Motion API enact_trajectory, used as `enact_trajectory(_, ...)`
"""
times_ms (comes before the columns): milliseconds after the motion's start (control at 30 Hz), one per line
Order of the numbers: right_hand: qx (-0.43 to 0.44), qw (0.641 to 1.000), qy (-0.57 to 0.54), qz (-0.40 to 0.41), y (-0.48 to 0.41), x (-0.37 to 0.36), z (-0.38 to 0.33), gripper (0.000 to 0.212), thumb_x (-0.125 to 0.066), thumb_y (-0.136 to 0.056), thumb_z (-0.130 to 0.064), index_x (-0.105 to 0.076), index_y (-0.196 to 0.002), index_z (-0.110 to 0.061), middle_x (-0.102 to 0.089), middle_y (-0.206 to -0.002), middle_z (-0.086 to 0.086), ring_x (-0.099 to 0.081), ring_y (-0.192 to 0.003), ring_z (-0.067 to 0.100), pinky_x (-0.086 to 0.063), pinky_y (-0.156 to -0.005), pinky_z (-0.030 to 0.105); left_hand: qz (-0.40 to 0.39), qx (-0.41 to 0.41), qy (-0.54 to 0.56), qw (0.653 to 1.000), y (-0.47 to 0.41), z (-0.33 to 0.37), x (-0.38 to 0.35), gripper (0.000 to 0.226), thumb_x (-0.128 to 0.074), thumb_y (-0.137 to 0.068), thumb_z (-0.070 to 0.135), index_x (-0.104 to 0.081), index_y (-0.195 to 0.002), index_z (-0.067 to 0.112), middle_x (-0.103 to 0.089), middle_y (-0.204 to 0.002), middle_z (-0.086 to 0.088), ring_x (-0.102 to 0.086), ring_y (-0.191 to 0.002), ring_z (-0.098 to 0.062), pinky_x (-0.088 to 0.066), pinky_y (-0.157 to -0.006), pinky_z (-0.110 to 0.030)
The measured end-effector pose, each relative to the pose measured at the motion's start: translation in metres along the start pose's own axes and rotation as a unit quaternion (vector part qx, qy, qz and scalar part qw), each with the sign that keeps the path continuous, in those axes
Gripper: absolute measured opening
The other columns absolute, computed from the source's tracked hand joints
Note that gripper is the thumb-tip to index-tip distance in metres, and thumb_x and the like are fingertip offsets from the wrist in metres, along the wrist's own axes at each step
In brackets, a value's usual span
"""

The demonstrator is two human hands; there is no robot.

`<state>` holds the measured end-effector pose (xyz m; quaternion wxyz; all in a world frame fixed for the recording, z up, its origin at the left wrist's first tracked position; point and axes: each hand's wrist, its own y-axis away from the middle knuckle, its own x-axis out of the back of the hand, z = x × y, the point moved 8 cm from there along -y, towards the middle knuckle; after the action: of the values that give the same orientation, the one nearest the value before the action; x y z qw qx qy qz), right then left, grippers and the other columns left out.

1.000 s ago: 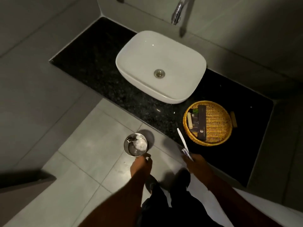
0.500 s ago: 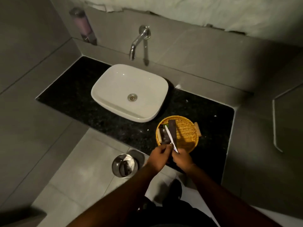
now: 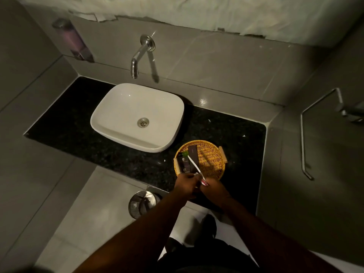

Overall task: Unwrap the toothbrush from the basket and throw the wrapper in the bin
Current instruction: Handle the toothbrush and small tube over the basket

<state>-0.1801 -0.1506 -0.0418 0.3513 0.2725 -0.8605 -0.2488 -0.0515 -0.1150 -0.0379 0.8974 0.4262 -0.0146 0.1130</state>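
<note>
A white toothbrush point(image 3: 194, 166) points up and away over the front of the round wicker basket point(image 3: 211, 160) on the black counter. My right hand point(image 3: 215, 187) grips its lower end, where something pinkish shows. My left hand point(image 3: 185, 184) is closed beside it, fingertips touching the same end of the toothbrush. The metal bin point(image 3: 140, 203) stands on the floor below the counter edge, left of my left forearm, with something pale inside. I cannot make out a wrapper in either hand.
Dark boxes point(image 3: 189, 160) and a small green-capped item lie in the basket's left half. A white basin point(image 3: 118, 119) sits on the counter point(image 3: 78, 133) under a wall tap point(image 3: 137, 58). A soap dispenser point(image 3: 74, 42) hangs at left, a towel rail point(image 3: 307, 142) at right.
A second ago my left hand was down at the bin and my right held the toothbrush alone. My left hand has come up to the toothbrush. The view has risen toward the wall.
</note>
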Motion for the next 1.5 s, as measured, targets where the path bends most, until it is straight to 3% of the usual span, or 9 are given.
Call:
enact_trajectory(167,-0.034,0.997,-0.067,0.007,-0.008,0.004,0.009,0.030,-0.059,-0.103,-0.031,-0.059,-0.074,-0.023,-0.056,-0.073,-0.003,-0.057,-0.074,0.017,-0.045,-0.068,0.026,0.017,0.017,0.028,0.999,-0.006,0.001,-0.002,0.025,-0.063,-0.108,0.029,-0.077,-0.107,0.008,-0.074,-0.088,-0.010,-0.076,-0.082,-0.030,-0.062,-0.065,-0.036)
enact_trajectory(333,-0.060,0.978,-0.190,0.064,-0.014,0.018,0.018,0.031,-0.057,-0.105,-0.034,-0.070,-0.100,-0.007,-0.070,-0.099,0.012,-0.068,-0.095,0.028,-0.054,-0.087,0.038,0.038,0.008,0.083,0.996,-0.012,0.008,0.002,0.036,-0.057,-0.111,0.028,-0.071,-0.126,-0.002,-0.076,-0.122,-0.027,-0.075,-0.115,-0.048,-0.062,-0.099,-0.062)
enact_trajectory(433,-0.043,0.984,-0.138,0.101,-0.020,0.031,0.017,0.027,-0.049,-0.108,-0.019,-0.061,-0.118,0.002,-0.064,-0.109,0.017,-0.062,-0.099,0.029,-0.053,-0.095,0.043,0.043,0.003,0.096,0.994,-0.015,0.011,0.006,0.037,-0.053,-0.113,0.028,-0.069,-0.127,-0.002,-0.075,-0.125,-0.029,-0.075,-0.115,-0.051,-0.060,-0.101,-0.066)
enact_trajectory(567,-0.037,0.989,-0.037,0.137,-0.025,0.046,0.007,0.029,-0.050,-0.106,-0.016,-0.053,-0.132,-0.004,-0.066,-0.118,0.020,-0.069,-0.105,0.034,-0.056,-0.084,0.039,0.051,-0.002,0.097,0.994,-0.017,0.013,0.012,0.037,-0.051,-0.114,0.029,-0.069,-0.130,0.000,-0.074,-0.126,-0.027,-0.074,-0.116,-0.048,-0.062,-0.098,-0.063)
enact_trajectory(900,0.042,0.985,0.058,0.159,-0.037,0.077,-0.028,0.017,-0.068,-0.097,-0.016,-0.081,-0.105,-0.007,-0.079,-0.103,0.006,-0.073,-0.099,0.024,-0.058,-0.094,0.036,0.060,-0.019,0.109,0.992,-0.019,0.020,0.021,0.030,-0.053,-0.113,0.025,-0.073,-0.119,0.003,-0.074,-0.126,-0.027,-0.072,-0.120,-0.046,-0.058,-0.107,-0.060)
enact_trajectory(1033,0.029,0.983,-0.089,0.160,-0.040,0.086,-0.024,0.010,-0.079,-0.089,-0.011,-0.080,-0.095,-0.019,-0.080,-0.084,0.005,-0.079,-0.075,0.020,-0.067,-0.073,0.035,0.067,-0.023,0.122,0.990,-0.024,0.017,0.030,0.031,-0.055,-0.112,0.022,-0.073,-0.118,-0.003,-0.075,-0.123,-0.031,-0.074,-0.114,-0.047,-0.059,-0.100,-0.053)
enact_trajectory(1200,0.001,0.974,-0.195,0.111,-0.054,0.088,-0.023,0.013,-0.075,-0.093,-0.010,-0.079,-0.105,-0.014,-0.082,-0.085,0.004,-0.082,-0.079,0.019,-0.065,-0.070,0.028,0.069,-0.022,0.149,0.986,-0.027,0.014,0.040,0.030,-0.054,-0.113,0.020,-0.072,-0.117,-0.003,-0.077,-0.116,-0.028,-0.075,-0.108,-0.048,-0.059,-0.104,-0.061)
enact_trajectory(1300,0.001,0.977,-0.150,0.149,-0.063,0.095,-0.030,0.011,-0.069,-0.099,-0.018,-0.077,-0.098,-0.010,-0.080,-0.078,0.005,-0.078,-0.066,0.014,-0.059,-0.060,0.022,0.069,-0.023,0.151,0.986,-0.031,0.012,0.045,0.024,-0.053,-0.113,0.019,-0.070,-0.105,0.004,-0.074,-0.098,-0.020,-0.075,-0.094,-0.042,-0.061,-0.100,-0.065)
enact_trajectory(1500,0.009,0.988,0.084,0.129,-0.092,0.076,-0.053,0.034,-0.067,-0.099,-0.023,-0.062,-0.068,-0.008,-0.063,-0.070,0.008,-0.064,-0.070,0.024,-0.052,-0.070,0.033,0.076,-0.031,0.126,0.989,-0.038,0.010,0.051,0.032,-0.056,-0.112,0.021,-0.069,-0.128,-0.003,-0.075,-0.121,-0.028,-0.077,-0.110,-0.046,-0.065,-0.094,-0.062)
